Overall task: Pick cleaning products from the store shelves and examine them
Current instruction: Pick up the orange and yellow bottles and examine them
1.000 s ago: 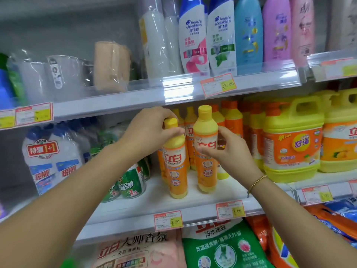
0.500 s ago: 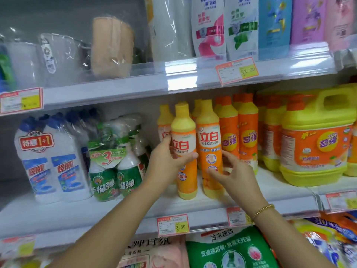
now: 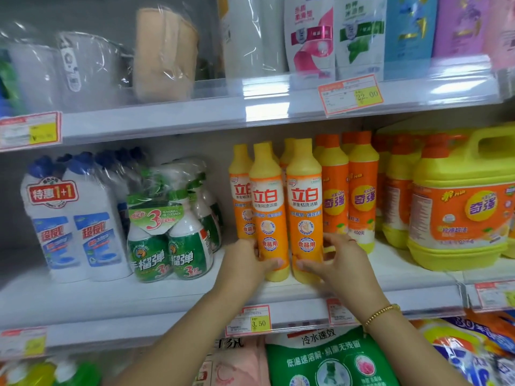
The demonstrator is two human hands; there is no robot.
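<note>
Two tall orange-and-yellow dish soap bottles stand upright side by side at the front of the middle shelf (image 3: 167, 299). My left hand (image 3: 245, 263) grips the lower part of the left bottle (image 3: 268, 201), thumb across its front. My right hand (image 3: 338, 263) grips the base of the right bottle (image 3: 304, 201), thumb on the front and fingers round its right side. More of the same bottles stand behind them.
White toilet-cleaner bottles (image 3: 72, 218) and green spray bottles (image 3: 170, 240) stand left. Orange bottles (image 3: 348, 196) and a big yellow jug (image 3: 459, 207) stand right. Shampoo bottles (image 3: 312, 34) fill the upper shelf. Detergent bags (image 3: 328, 360) lie below.
Both hands slid down the two bottles, from the caps to the lower bodies. The bottles now stand close together, labels facing me, and the view has dropped lower.
</note>
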